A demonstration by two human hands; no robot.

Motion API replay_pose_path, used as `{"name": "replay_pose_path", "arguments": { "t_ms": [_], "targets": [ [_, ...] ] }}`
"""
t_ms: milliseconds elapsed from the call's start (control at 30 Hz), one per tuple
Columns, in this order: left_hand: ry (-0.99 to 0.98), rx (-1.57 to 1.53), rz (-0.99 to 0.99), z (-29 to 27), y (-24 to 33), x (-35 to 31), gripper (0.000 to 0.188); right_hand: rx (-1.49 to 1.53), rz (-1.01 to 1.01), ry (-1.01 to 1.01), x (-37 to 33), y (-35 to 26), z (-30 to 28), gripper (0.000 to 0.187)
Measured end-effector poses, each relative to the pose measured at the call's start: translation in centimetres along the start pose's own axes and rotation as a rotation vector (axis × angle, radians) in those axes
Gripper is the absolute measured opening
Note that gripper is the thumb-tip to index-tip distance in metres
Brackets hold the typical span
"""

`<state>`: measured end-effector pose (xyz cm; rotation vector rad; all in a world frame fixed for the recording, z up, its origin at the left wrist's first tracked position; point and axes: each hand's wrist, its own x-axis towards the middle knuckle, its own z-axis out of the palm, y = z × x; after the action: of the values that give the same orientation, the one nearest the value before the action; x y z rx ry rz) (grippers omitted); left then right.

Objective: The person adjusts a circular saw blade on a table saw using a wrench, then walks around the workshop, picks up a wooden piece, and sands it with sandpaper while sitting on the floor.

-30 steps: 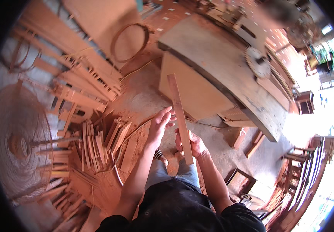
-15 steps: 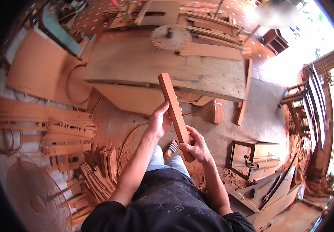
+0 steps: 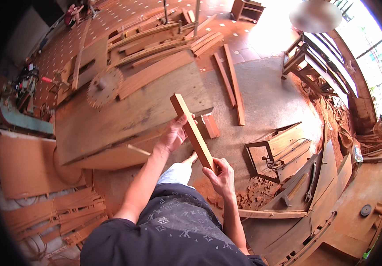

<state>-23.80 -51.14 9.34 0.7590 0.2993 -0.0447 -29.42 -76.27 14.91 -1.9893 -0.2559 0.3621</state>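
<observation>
A square-sectioned, reddish-brown wooden bar (image 3: 194,134) is held in front of my body, tilted with its far end toward the left. My left hand (image 3: 173,134) is closed around its upper part, thumb on the near face and some fingers hidden behind the wood. Lower down, my right hand (image 3: 221,177) grips the near end between thumb and fingers. Beyond the bar stands a worn wooden worktable (image 3: 129,117). A round toothed saw blade (image 3: 105,87) lies on its far part, beside a long plank (image 3: 155,73).
A wooden box with a cable (image 3: 284,150) sits on the floor at right, near scattered wood chips (image 3: 257,193). Large boards (image 3: 328,177) lean beyond it. Two long strips (image 3: 233,84) lie past the table. Stacked wood pieces (image 3: 58,213) are at lower left. A slatted bench (image 3: 319,66) stands far right.
My view has turned to the right, so the worktable and saw blade now appear farther left. Both hands keep hold of the wooden bar.
</observation>
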Motion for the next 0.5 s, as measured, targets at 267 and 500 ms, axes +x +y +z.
{"name": "replay_pose_path", "arguments": {
  "t_ms": [267, 500],
  "targets": [
    [-0.177, -0.027, -0.214, 6.0, 1.1, 19.3, 0.066, -0.109, -0.07, 0.359, 10.3, 2.9, -7.5, 0.042],
    [-0.194, 0.06, -0.46, 11.5, -4.2, 29.1, 0.079, -0.321, -0.073, 0.615, 17.5, 4.5, -12.9, 0.045]
  ]
}}
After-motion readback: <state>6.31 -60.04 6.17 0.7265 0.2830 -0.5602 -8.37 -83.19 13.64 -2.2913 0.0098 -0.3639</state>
